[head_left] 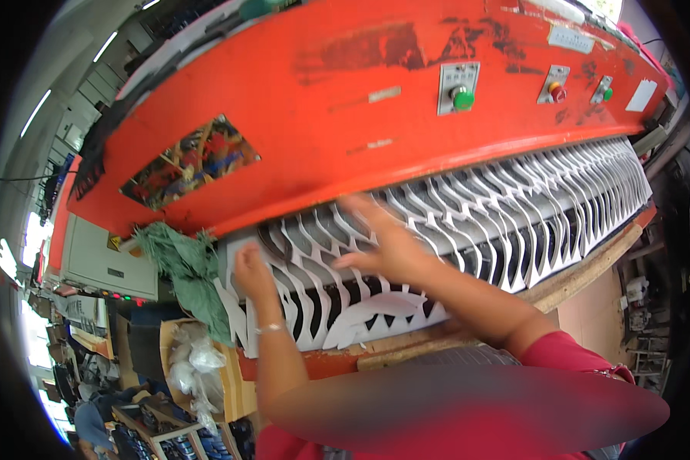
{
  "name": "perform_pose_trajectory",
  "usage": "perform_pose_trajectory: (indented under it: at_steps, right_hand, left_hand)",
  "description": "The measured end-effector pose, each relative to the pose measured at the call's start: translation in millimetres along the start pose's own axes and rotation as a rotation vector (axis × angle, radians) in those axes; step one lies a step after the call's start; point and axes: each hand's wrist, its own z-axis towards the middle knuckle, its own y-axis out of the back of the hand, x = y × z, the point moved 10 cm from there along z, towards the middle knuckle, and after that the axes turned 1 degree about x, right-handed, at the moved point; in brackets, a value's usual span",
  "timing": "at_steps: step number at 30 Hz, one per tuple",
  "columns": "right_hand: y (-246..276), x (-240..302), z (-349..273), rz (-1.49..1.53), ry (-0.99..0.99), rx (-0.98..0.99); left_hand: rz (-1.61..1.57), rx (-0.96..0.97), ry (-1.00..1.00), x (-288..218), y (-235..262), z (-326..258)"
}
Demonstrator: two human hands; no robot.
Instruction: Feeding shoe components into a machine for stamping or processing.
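A long white sheet [456, 249], cut into rows of curved strips, lies along the machine bed under both hands. Dark curved shapes [506, 257] show between its strips. Over the sheet's left end is my left hand [254, 272], its fingers curled together. A dark curved piece [277, 244] is right beside those fingers; whether they grip it is not clear. My right hand [391, 249] reaches over the left-middle part of the sheet, thumb and fingers apart, slightly blurred. Nearer to me, a loose white flap [372, 316] of the sheet curls up at the front edge.
A red machine front [307, 115] rises behind the sheet, with a green button [462, 98] and a red knob [557, 93]. Green cloth [180, 264] hangs at the left, above a cardboard box [241, 383] with clear plastic. A wooden strip [583, 264] edges the bed.
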Motion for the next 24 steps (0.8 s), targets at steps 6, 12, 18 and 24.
perform_pose_trajectory:
  at_steps: [6, 12, 18, 24]
  right_hand:
    - [414, -96, -52, -0.514, -0.242, -0.983]
    - [621, -161, -60, -0.688, -0.432, -1.416]
    - [602, -177, -80, -0.258, -0.551, -1.172]
    - [544, -72, -50, -0.356, -0.217, -1.045]
  left_hand:
    - [-0.307, 0.83, -0.448, -209, -237, -96]
    - [-0.156, 0.705, -0.804, -363, -298, -108]
    - [-0.325, 0.809, -0.65, -283, -249, -127]
    - [0.219, 0.942, -0.286, -97, -107, -197]
